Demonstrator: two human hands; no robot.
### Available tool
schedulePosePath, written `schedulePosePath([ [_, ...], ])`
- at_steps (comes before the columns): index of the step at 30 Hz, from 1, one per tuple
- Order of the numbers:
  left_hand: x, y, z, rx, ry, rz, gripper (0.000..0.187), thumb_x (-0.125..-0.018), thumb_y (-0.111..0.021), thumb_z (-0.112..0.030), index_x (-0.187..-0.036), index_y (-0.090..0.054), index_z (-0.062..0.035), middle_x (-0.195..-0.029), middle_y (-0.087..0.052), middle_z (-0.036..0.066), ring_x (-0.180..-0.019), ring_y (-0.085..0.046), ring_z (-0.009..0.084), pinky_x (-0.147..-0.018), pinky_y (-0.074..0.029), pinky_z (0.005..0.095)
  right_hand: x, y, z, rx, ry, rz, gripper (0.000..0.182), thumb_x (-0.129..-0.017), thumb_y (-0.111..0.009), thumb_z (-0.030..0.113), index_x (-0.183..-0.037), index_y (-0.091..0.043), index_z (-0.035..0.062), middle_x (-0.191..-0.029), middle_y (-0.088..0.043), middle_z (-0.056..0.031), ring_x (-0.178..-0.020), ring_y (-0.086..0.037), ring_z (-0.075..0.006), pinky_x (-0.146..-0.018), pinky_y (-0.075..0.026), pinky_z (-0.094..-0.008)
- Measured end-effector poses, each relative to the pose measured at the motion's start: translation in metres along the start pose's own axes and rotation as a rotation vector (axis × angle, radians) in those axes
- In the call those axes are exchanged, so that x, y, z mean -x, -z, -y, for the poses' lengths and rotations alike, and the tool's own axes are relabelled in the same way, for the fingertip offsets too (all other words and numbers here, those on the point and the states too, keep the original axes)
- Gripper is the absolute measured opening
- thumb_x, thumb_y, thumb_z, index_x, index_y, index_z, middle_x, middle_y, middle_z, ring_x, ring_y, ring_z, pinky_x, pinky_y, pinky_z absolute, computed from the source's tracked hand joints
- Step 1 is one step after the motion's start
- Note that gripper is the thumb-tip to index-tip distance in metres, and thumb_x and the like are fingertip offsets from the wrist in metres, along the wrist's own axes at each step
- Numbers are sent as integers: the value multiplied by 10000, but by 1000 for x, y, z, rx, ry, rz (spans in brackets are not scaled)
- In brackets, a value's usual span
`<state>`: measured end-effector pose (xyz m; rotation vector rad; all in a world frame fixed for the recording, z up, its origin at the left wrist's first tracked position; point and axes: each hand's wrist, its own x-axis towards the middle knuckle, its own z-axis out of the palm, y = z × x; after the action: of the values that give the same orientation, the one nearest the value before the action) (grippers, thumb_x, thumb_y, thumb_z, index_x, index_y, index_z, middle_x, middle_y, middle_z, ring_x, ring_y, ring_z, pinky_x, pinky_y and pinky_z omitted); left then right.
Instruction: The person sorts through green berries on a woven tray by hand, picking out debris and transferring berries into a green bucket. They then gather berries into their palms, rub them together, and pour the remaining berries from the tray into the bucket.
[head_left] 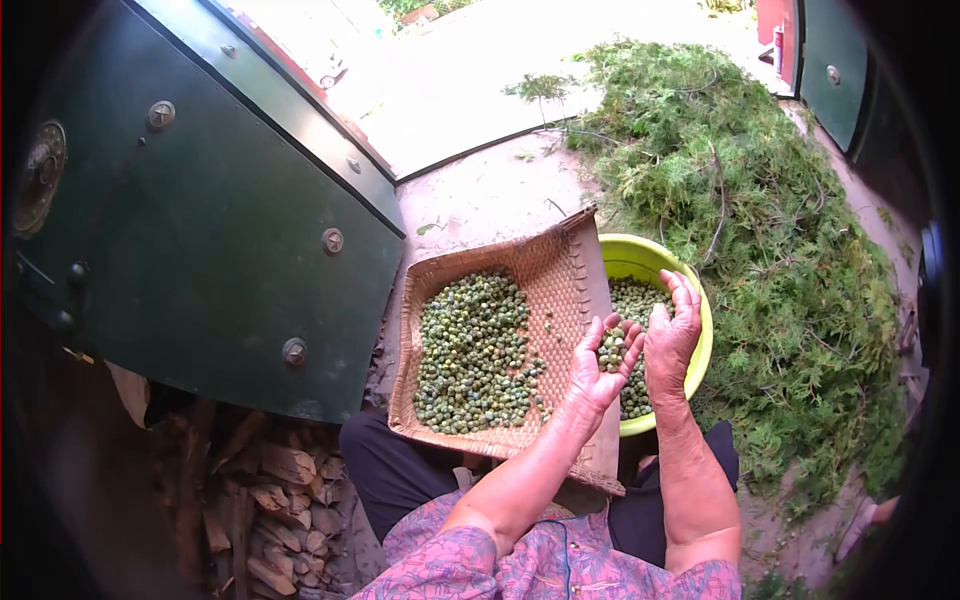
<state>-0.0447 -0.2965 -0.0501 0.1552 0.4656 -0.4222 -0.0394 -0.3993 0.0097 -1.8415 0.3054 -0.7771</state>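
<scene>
My left hand [603, 367] is cupped round several small green cones [612, 350], its fingers curled up at their sides. Close to its right is my right hand [674, 330], raised with the fingers bent upward; whether anything lies between them is hidden. Both hands are over the left part of a yellow-green bucket [705, 345] that holds more of the green cones. On my lap rests a woven tray [560, 290], tilted, with a large heap of green cones [475, 350] on its left half and a few loose ones to the right.
A big pile of cut green branches [770, 250] lies on the floor at the right. The dark green metal door [220, 230] stands at the left, with split firewood [290, 490] below it. Another green door [832, 70] is at the upper right.
</scene>
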Motion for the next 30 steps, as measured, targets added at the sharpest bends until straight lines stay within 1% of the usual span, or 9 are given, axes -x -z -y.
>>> schedulePosePath([
  [5,6,-12,-8,-44,-11,88,334,-947,-480,-354,-1102,-518,-61,-1015,-610,153,-952,-612,304,-839,-538,437,-3,2,12,-224,-82,316,278,-790,-625,60,-1064,-626,16,-1169,-543,-162,-1118,-516,-303,-980,-403,-374],
  [8,20,-44,-5,-113,-74,33,431,-978,-389,-378,-1275,-469,-76,-1289,-483,129,-1201,-459,273,-1023,-382,434,2,3,15,44,389,573,464,-745,-721,273,-1140,-606,59,-1246,-505,-182,-1185,-453,-353,-1010,-354,-424],
  [11,25,-42,-11,-250,-133,155,431,-989,-355,-367,-1300,-453,-85,-1323,-462,122,-1224,-442,264,-1039,-368,411,18,-8,11,239,498,618,599,-727,-664,400,-1205,-525,67,-1330,-389,-238,-1277,-280,-469,-1065,-176,-577],
  [13,16,-31,-16,-28,31,473,428,-988,-363,-361,-1294,-456,-76,-1319,-464,126,-1223,-443,267,-1045,-362,417,20,-9,13,245,486,526,517,-755,-671,337,-1174,-561,54,-1294,-444,-216,-1253,-338,-432,-1047,-246,-522],
  [17,13,-29,-4,-18,-17,207,351,-974,-438,-285,-1217,-530,-48,-1220,-540,130,-1140,-509,236,-1016,-395,401,19,-12,13,110,268,307,327,-822,-623,157,-1115,-599,15,-1206,-532,-189,-1157,-469,-363,-1007,-352,-422],
  [19,8,-25,2,112,152,297,285,-953,-497,-233,-1150,-577,-44,-1147,-578,117,-1073,-542,221,-979,-431,380,14,-13,5,-6,187,202,253,-848,-591,100,-1082,-616,8,-1026,-620,-137,-945,-586,-277,-854,-457,-353],
  [21,25,-54,15,-94,-31,67,272,-950,-503,-228,-1124,-583,-34,-1111,-589,111,-1062,-546,228,-968,-440,397,9,-8,9,-253,-136,158,232,-880,-589,126,-1073,-616,0,-923,-641,-105,-823,-609,-213,-782,-473,-303],
  [25,9,-41,18,-96,-86,71,298,-952,-498,-255,-1142,-563,-35,-1119,-581,110,-1054,-548,232,-965,-441,410,6,-8,-1,-567,-387,195,262,-900,-593,195,-1053,-616,-16,-896,-625,-89,-776,-574,-172,-775,-463,-287],
  [30,7,-41,10,-111,-31,239,379,-972,-433,-333,-1195,-525,-42,-1157,-559,102,-1070,-542,219,-965,-443,375,15,-10,8,5,202,202,373,-822,-683,213,-1108,-592,-7,-1116,-546,-108,-970,-549,-194,-841,-449,-316],
])
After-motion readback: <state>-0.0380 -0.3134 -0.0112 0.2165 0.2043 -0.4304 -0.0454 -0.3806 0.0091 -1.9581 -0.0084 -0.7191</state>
